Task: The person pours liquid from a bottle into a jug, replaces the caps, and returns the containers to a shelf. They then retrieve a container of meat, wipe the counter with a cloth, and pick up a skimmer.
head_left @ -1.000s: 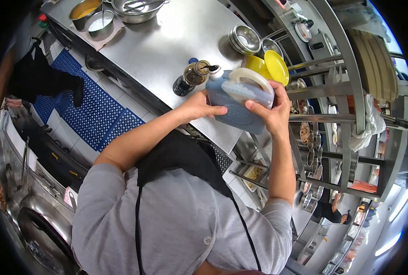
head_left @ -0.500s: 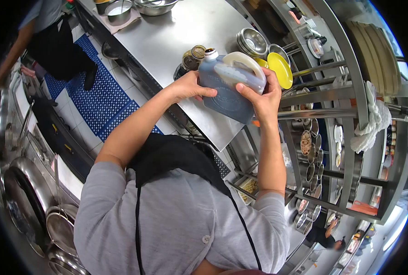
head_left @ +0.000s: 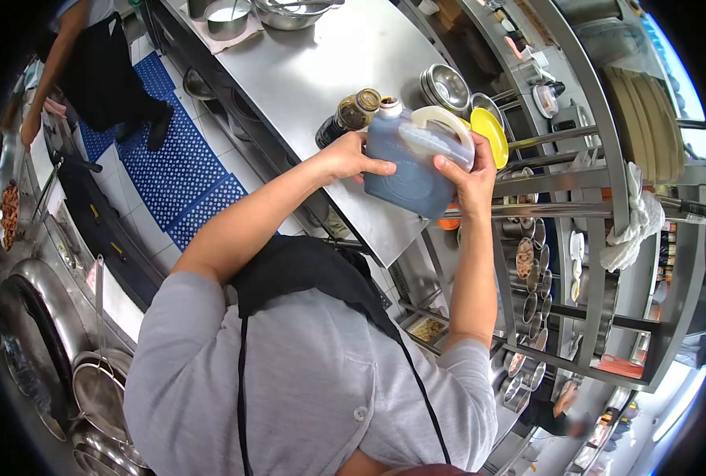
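Note:
I hold a translucent plastic jug (head_left: pixel 412 170) of dark liquid between both hands, over the front edge of the steel table. Its mouth points away from me and looks uncapped. My left hand (head_left: pixel 353 161) grips the left side, thumb across the front face. Closed round the right side below the pale handle is my right hand (head_left: pixel 472 176), its thumb on the front. Just left of the jug's neck stands a glass jar (head_left: pixel 353 113) with dark contents. Part of a yellow dish (head_left: pixel 489 135) shows behind my right hand.
Stacked steel bowls (head_left: pixel 447 86) sit at the table's (head_left: pixel 329 63) right edge, by a metal rack (head_left: pixel 551 184). A pot of white liquid (head_left: pixel 228 20) stands at the far end. Left, a co-worker (head_left: pixel 91 71) stands on a blue mat (head_left: pixel 155 151); pans (head_left: pixel 40 317) line the stove.
The view has shifted slightly, with the jug lower and further right in it. Both hands keep their hold. The co-worker's hand now shows above the stove, and a pan of food has come into view.

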A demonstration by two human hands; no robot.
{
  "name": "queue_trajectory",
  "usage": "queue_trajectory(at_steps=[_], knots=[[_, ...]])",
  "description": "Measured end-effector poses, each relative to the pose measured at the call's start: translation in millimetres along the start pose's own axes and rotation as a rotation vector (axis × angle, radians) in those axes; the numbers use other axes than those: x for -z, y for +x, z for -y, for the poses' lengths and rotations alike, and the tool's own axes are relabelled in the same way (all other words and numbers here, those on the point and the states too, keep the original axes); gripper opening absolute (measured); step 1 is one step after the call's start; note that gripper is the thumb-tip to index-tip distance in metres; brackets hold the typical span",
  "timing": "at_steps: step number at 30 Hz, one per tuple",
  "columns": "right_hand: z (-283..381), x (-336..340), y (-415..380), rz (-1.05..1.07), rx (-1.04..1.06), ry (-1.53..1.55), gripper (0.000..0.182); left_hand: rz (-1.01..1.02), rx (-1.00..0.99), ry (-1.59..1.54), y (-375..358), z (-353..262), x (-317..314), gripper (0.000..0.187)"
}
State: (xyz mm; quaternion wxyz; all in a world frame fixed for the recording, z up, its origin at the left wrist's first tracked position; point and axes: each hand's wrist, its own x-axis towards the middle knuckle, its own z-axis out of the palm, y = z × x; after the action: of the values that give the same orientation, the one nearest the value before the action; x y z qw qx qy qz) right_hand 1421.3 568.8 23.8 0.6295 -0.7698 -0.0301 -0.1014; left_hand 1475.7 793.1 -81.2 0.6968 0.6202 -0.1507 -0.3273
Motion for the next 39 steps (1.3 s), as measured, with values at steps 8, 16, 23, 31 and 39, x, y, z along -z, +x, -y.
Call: queue_trajectory(at_steps=[8, 16, 23, 31, 39], knots=[[29.3, -7.4, 7.0, 0.0, -0.066, -0.187, 0.062, 0.074, -0.007, -0.116, 2.5, -0.7, -2.7, 0.074], [41.7, -4.8, 15.8, 0.059, -0.058, -0.288, 0.063, 0.082, -0.02, -0.182, 5.0, 1.5, -9.6, 0.077], [41.8, -1.1, 18.9, 0.09, -0.046, -0.319, 0.066, 0.078, -0.034, -0.206, 5.5, 3.1, -14.2, 0.079], [40.3, 0.2, 18.9, 0.096, -0.047, -0.277, 0.066, 0.065, -0.025, -0.205, 6.4, 3.8, -17.6, 0.077], [40.8, 3.6, 21.5, 0.117, -0.031, -0.308, 0.066, 0.062, -0.034, -0.216, 8.4, 4.8, -19.3, 0.075]])
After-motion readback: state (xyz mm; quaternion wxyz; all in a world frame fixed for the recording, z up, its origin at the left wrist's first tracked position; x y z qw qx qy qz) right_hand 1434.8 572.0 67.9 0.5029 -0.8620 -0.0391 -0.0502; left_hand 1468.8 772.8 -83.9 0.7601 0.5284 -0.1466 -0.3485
